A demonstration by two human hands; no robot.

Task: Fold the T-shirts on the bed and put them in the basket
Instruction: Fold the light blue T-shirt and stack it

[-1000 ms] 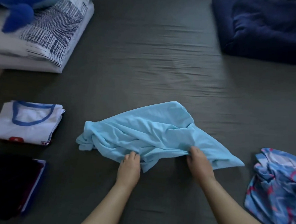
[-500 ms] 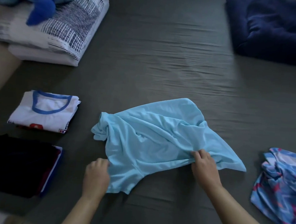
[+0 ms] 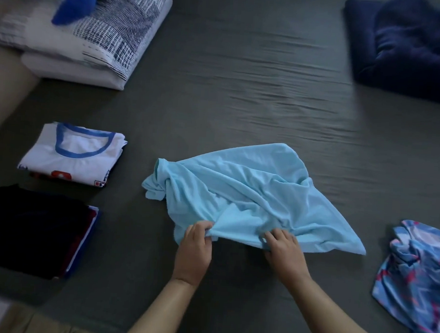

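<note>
Both hands, the left hand and the right hand, pinched the near edge of the crumpled light blue T-shirt lying on the bed just beyond them. It looked like the spreading step; next, pulling it flat before folding.

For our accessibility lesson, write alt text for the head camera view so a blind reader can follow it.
Two hands, left and right, pinch the near edge of a crumpled light blue T-shirt on a dark bed. Two folded stacks, white shirt and black shirt on top, lie to the left; an unfolded patterned shirt lies to the right.
</note>
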